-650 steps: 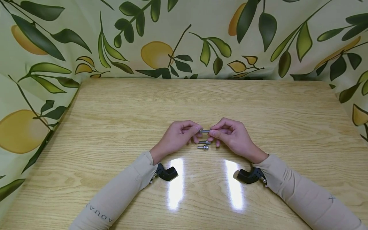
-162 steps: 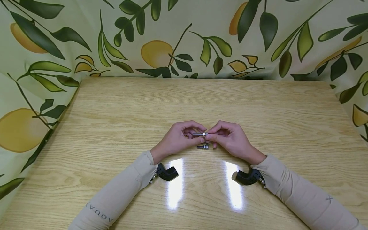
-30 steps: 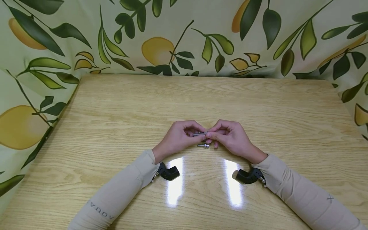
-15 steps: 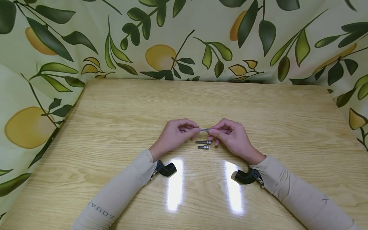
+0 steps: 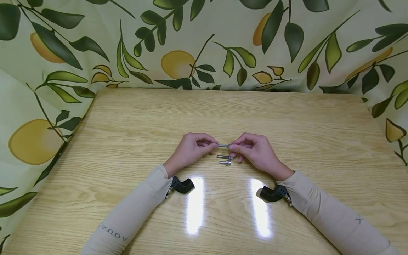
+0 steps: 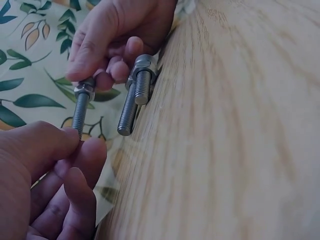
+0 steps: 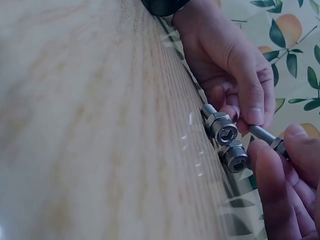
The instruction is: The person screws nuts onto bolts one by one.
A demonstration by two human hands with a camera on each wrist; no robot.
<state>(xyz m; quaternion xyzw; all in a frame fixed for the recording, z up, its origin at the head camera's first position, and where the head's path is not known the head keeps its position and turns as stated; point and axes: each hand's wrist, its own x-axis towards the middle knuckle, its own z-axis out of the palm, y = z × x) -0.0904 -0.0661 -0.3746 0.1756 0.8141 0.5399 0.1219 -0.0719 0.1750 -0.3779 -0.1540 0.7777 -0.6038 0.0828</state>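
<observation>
A steel socket-head bolt (image 5: 224, 145) spans the gap between both hands, just above the table. My left hand (image 5: 193, 148) pinches the threaded end between thumb and fingertips. At the other end, my right hand (image 5: 257, 151) pinches the bolt's head. A hex nut (image 6: 85, 90) sits on the thread close to the head, as the left wrist view shows. Two more bolts lie side by side nearer the person: a longer bolt (image 5: 223, 157) and a shorter bolt (image 5: 223, 163). Each has a nut up by its head.
The wood-grain table (image 5: 153, 117) extends around the hands. Behind it and to its left hangs a curtain (image 5: 236, 21) printed with leaves and fruit. Black wrist cameras hang below both sleeves, and two bright reflections lie on the tabletop.
A second ago my left fingers were at the nut, close to the right hand. They have since drawn left to the bolt's threaded end, uncovering the longer bolt below. The right hand keeps its pinch.
</observation>
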